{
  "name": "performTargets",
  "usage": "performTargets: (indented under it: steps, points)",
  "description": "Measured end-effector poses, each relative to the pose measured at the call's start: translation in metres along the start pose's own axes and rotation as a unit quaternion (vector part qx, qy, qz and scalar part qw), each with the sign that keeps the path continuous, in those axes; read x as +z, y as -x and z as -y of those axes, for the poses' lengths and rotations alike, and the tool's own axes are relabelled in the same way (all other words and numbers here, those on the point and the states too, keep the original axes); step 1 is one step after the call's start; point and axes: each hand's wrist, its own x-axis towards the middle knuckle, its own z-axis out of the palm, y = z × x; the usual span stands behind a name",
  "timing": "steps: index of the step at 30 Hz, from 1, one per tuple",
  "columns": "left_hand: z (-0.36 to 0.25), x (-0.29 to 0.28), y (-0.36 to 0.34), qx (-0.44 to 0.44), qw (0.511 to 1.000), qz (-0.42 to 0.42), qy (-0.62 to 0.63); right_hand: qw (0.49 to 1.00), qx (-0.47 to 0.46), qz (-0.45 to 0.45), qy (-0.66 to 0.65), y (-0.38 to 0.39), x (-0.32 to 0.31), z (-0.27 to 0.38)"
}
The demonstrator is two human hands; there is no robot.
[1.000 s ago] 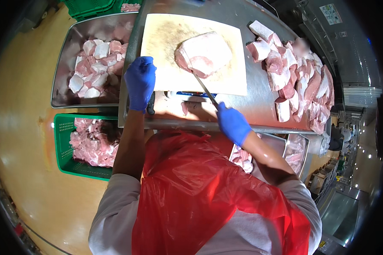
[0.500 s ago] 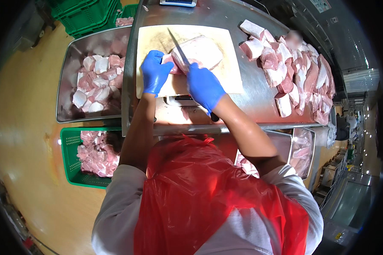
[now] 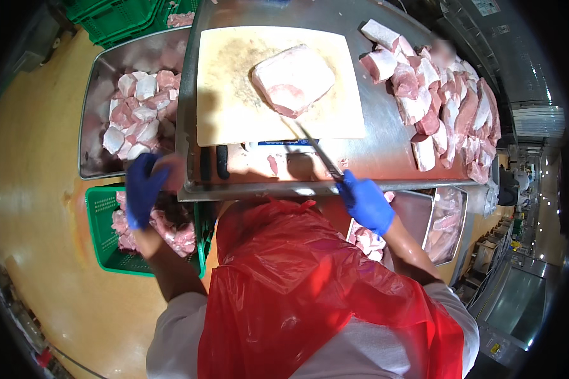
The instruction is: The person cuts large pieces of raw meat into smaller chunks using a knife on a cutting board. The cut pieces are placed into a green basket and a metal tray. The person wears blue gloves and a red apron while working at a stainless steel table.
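A large slab of raw meat (image 3: 294,79) with a pale fat layer lies alone on the cutting board (image 3: 224,120). My right hand (image 3: 368,205), gloved in blue, is wrapped round the handle of a knife (image 3: 319,151). The blade points up and left over the table's front edge, its tip close to the board's near side. My left hand (image 3: 143,192), also blue-gloved and smeared by motion, is above the green crate (image 3: 104,249) of meat trimmings (image 3: 174,234). Its fingers are closed on a blurred pink piece of meat (image 3: 174,175), beside the table's left corner.
A steel tub (image 3: 91,139) of meat chunks (image 3: 142,114) stands left of the table. Many cut pieces of meat (image 3: 439,104) are heaped on the table's right side. Dark handles (image 3: 222,162) and a scale (image 3: 284,143) sit under the board's near edge. Steel bins (image 3: 417,218) stand below at right.
My left hand has left the slab and swung down left over the green crate with a piece of meat. My right hand has drawn the knife back toward me, off the slab.
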Motion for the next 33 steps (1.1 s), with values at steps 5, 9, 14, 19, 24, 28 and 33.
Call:
performTargets:
  steps: [5,9,14,19,24,28,33]
  points:
    - [0.035,-0.012,0.018,0.082,0.912,-0.084,-0.392,0.924,0.13,-0.115,-0.341,-0.022,-0.005,-0.014]
    - [-0.054,0.088,-0.108,0.212,0.954,0.003,0.213,0.773,0.102,-0.193,-0.595,-0.11,0.005,-0.013]
    - [-0.101,0.189,-0.189,0.246,0.967,-0.053,0.034,0.728,0.062,-0.26,-0.631,-0.186,0.002,0.003]
    - [-0.099,0.216,-0.101,0.211,0.955,0.024,0.207,0.879,-0.024,-0.233,-0.415,-0.209,-0.039,-0.052]
    - [-0.122,0.178,-0.058,0.185,0.977,-0.086,0.068,0.894,0.026,-0.275,-0.353,-0.152,-0.079,-0.019]
    - [-0.098,0.163,-0.119,0.323,0.94,-0.11,0.029,0.927,0.069,-0.274,-0.247,-0.118,-0.015,-0.009]
    - [-0.094,0.188,-0.139,0.232,0.97,-0.016,0.066,0.861,0.086,-0.333,-0.375,-0.146,-0.006,-0.007]
